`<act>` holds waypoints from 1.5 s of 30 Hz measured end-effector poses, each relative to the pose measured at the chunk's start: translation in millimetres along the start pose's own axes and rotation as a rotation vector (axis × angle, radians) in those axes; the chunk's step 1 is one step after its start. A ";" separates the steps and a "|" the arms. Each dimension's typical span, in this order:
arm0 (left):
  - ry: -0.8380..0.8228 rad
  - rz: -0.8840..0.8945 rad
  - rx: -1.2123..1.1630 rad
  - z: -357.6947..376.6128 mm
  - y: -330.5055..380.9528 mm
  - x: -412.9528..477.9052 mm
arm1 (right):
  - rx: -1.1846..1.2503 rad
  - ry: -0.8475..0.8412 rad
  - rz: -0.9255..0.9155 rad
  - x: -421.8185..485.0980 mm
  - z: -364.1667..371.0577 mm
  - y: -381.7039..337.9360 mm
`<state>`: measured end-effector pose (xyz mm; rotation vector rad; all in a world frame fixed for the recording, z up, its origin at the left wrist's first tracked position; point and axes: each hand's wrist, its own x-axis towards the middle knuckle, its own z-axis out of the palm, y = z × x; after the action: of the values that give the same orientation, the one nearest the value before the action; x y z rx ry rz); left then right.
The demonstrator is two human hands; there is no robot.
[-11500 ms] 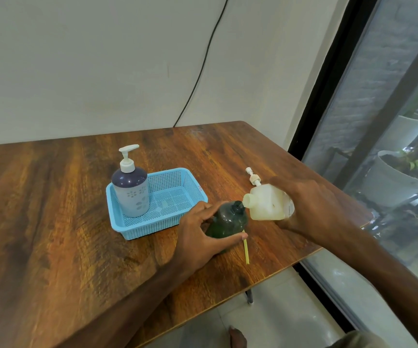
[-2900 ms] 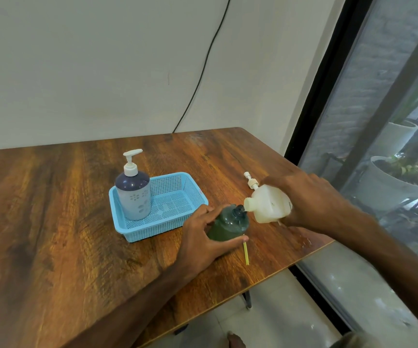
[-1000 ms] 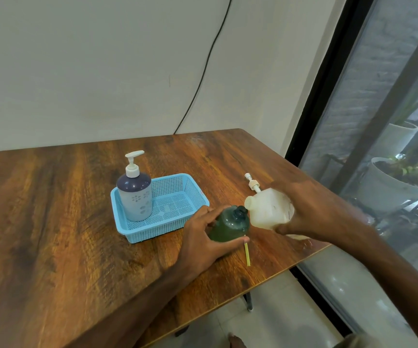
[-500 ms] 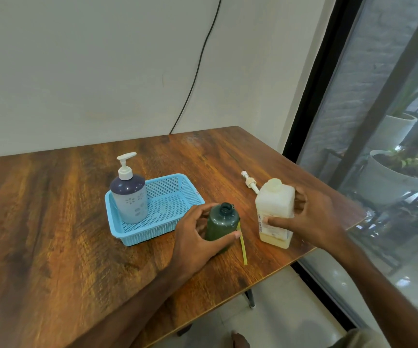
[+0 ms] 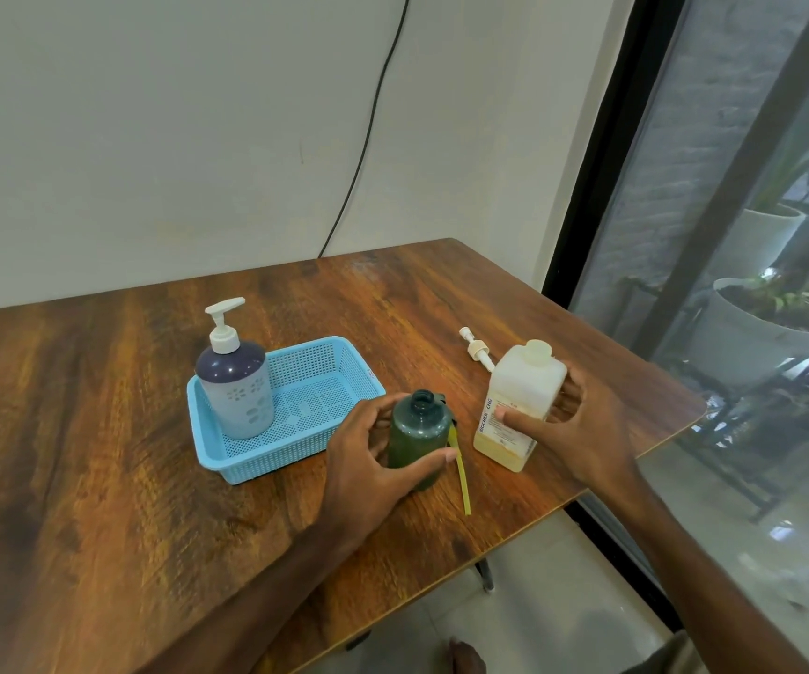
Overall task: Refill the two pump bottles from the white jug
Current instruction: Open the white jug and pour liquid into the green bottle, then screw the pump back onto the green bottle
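Left hand (image 5: 368, 464) grips the green pump bottle (image 5: 417, 437) low on its body, thumb curled across the near side and fingers wrapped round the far side. This looks like bracing, so the light bottle does not tip while its neck is open. The bottle stands upright on the table (image 5: 101, 454), just in front of the blue basket (image 5: 344, 355), with its pump off. Right hand (image 5: 587, 430) grips the white jug (image 5: 521, 381), thumb pressed across the label and fingers curled round the back. The jug stands upright on the table just right of the green bottle, apart from it, with its mouth uncapped. A pale yellow band sits low in the jug, so it is probably nearly empty. The purple pump bottle (image 5: 237, 386) stands in the basket's left end with its pump fitted, likely parked there out of the pouring zone. A loose white pump (image 5: 476, 350) lies on the table behind the jug. A yellow tube (image 5: 464, 486) lies beside the green bottle, its upper end behind the left thumb. It may lead to a dark part showing behind the bottle's shoulder, but I cannot confirm that. The fill level in the green bottle is unreadable through the dark plastic, and the level in the purple bottle is not visible either. The fingertips of both hands are hidden behind what they hold, and the jug's label text is mostly too small to read.
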<state>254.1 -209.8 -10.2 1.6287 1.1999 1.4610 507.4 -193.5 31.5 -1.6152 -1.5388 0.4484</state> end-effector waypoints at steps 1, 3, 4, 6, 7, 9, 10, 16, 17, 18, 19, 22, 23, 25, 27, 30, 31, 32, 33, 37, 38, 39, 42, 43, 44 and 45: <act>0.002 0.006 0.011 -0.1 -0.2 0.3 | 0.003 -0.007 0.002 -0.7 0.2 0.3; 0.004 0.015 0.031 -0.4 -1.2 0.6 | 0.010 -0.009 0.005 -2.6 0.6 -0.5; 0.005 0.020 0.040 -0.6 -1.6 0.6 | 0.014 -0.005 0.007 -3.8 0.8 -1.3; 0.009 0.031 0.056 -0.9 -2.4 0.4 | 0.011 0.001 0.017 -6.2 1.1 -3.1; 0.009 0.035 0.060 -1.1 -2.7 0.3 | 0.010 0.003 0.024 -8.0 1.0 -3.7; 0.014 0.036 0.067 -1.7 -1.6 0.1 | 0.009 0.013 0.021 -12.4 -0.6 -4.9; 0.018 0.038 0.073 -2.2 -0.9 0.1 | 0.000 0.029 0.012 -15.3 -2.1 -6.7; 0.030 0.051 0.109 -1.9 3.9 0.0 | -0.011 0.271 -0.087 -34.5 -10.9 -31.7; 0.032 0.052 0.120 -2.1 4.5 -0.3 | 0.007 0.323 -0.131 -39.8 -10.6 -38.3; 0.034 0.053 0.131 -2.5 5.2 -0.7 | 0.018 0.371 -0.183 -44.9 -9.3 -43.7; 0.034 0.056 0.142 -3.3 5.5 -0.7 | 0.028 0.407 -0.236 -50.1 -7.2 -48.8; 0.036 0.075 0.161 -6.9 5.0 -1.0 | 0.037 0.392 -0.355 -61.7 4.0 -62.0; 0.036 0.079 0.169 -8.1 4.1 -1.1 | 0.018 0.345 -0.380 -63.4 9.1 -66.2; 0.038 0.092 0.189 -9.4 2.7 -0.6 | -0.064 0.183 -0.356 -62.2 21.8 -72.8; 0.034 0.111 0.213 -9.9 1.6 -0.2 | -0.184 -0.043 -0.248 -52.2 38.0 -71.9; 0.033 0.140 0.245 -10.6 1.5 -0.2 | -0.306 -0.271 -0.151 -31.2 62.9 -59.4; 0.034 0.147 0.245 -10.7 1.2 -0.3 | -0.309 -0.306 -0.158 -24.8 69.3 -55.2; 0.036 0.154 0.244 -10.9 0.6 -0.5 | -0.322 -0.331 -0.171 -19.9 74.1 -52.8; 0.039 0.159 0.241 -11.0 0.0 -0.5 | -0.340 -0.354 -0.187 -16.1 77.5 -51.2; 0.044 0.163 0.229 -12.1 -2.0 -0.1 | -0.374 -0.409 -0.214 -7.8 86.1 -48.1; 0.043 0.165 0.230 -12.1 -2.1 0.3 | -0.390 -0.402 -0.214 -7.9 87.4 -46.9; 0.042 0.167 0.231 -12.2 -1.9 0.8 | -0.396 -0.383 -0.216 -7.5 89.0 -45.1; 0.045 0.172 0.237 -12.4 -3.0 1.7 | -0.416 -0.339 -0.185 -8.2 91.6 -42.8; 0.045 0.173 0.240 -12.4 -3.3 1.7 | -0.412 -0.328 -0.167 -8.8 91.6 -42.9; 0.044 0.175 0.243 -12.4 -3.4 1.6 | -0.412 -0.321 -0.150 -9.5 90.8 -42.9; 0.044 0.176 0.244 -12.5 -3.5 1.5 | -0.409 -0.308 -0.147 -10.1 90.4 -42.3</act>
<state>241.1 -208.4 -10.5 1.9161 1.3302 1.5115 411.1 -178.4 8.0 -1.7793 -2.0720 0.3255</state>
